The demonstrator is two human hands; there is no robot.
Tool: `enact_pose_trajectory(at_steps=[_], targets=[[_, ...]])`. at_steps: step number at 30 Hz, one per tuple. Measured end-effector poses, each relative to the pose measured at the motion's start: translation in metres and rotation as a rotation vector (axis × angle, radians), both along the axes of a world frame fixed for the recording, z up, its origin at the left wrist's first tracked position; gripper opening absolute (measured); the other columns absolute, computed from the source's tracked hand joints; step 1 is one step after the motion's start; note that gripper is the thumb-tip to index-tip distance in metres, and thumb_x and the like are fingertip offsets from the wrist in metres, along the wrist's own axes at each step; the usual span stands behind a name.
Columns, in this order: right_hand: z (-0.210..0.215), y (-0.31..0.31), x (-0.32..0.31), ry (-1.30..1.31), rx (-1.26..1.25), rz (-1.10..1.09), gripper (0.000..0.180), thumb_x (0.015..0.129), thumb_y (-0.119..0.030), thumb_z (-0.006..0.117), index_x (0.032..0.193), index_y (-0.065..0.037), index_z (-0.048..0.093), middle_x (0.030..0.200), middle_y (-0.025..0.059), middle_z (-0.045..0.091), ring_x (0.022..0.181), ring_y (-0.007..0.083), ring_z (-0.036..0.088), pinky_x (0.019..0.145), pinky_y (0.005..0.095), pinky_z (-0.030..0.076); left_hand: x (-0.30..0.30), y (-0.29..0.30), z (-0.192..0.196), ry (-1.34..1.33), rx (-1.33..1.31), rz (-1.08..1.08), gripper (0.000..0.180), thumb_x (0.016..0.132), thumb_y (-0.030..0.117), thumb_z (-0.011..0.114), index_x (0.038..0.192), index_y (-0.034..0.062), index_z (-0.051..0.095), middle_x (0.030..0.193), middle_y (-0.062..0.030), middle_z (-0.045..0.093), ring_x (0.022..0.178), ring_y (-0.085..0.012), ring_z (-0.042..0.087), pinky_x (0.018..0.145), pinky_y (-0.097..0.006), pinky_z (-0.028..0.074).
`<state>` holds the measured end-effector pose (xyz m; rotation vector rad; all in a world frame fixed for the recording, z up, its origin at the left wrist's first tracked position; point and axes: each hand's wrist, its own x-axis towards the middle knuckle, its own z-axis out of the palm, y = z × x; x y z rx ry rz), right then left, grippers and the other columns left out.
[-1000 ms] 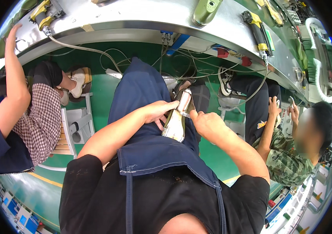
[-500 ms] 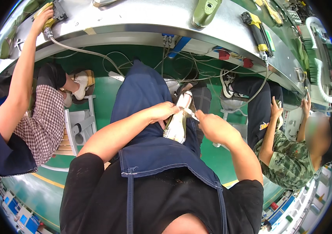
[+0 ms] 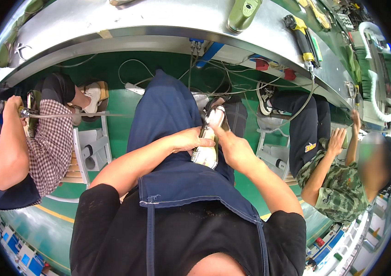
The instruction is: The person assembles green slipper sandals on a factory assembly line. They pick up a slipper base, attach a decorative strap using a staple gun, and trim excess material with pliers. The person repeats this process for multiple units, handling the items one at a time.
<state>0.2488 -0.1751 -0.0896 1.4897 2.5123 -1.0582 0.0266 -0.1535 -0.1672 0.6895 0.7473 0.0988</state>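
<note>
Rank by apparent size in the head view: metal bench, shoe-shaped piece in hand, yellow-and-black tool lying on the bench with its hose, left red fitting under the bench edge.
1. Metal bench
2. Shoe-shaped piece and yellow-and-black tool: look alike, piece partly covered, so unranked
3. Left red fitting

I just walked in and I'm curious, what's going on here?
Someone's left hand grips a cream and green shoe-shaped piece, thumb across it. The right hand is at its far right part; whether it holds a tool is hidden. A yellow and black tool lies on the metal bench. A person in camouflage sits to the right.
</note>
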Motion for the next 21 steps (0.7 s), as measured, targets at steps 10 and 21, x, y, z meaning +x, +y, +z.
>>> enact_pose_trajectory(at_steps=[10, 21], targets=[[0.011, -0.002, 0.0, -0.094, -0.03, -0.046, 0.078, 0.093, -0.003, 0.059, 0.165, -0.016, 0.031, 0.102, 0.0236, 0.068, 0.083, 0.0456, 0.07, 0.075, 0.0553, 0.057, 0.003, 0.0, -0.012, -0.034, -0.056, 0.026, 0.058, 0.098, 0.028, 0.077, 0.142, -0.0016, 0.054, 0.122, -0.012, 0.072, 0.11, -0.024, 0.073, 0.089, -0.041, 0.061], [0.064, -0.015, 0.045, 0.207, -0.149, -0.684, 0.034, 0.099, -0.01, 0.065, 0.127, 0.007, 0.057, 0.098, 0.0247, 0.073, 0.092, 0.0399, 0.074, 0.083, 0.0449, 0.056, 0.052, -0.019, -0.019, -0.026, -0.396, 0.492, 0.059, 0.108, 0.052, 0.057, 0.133, -0.0003, 0.062, 0.125, -0.0144, 0.072, 0.112, -0.0303, 0.072, 0.1, -0.052, 0.057]])
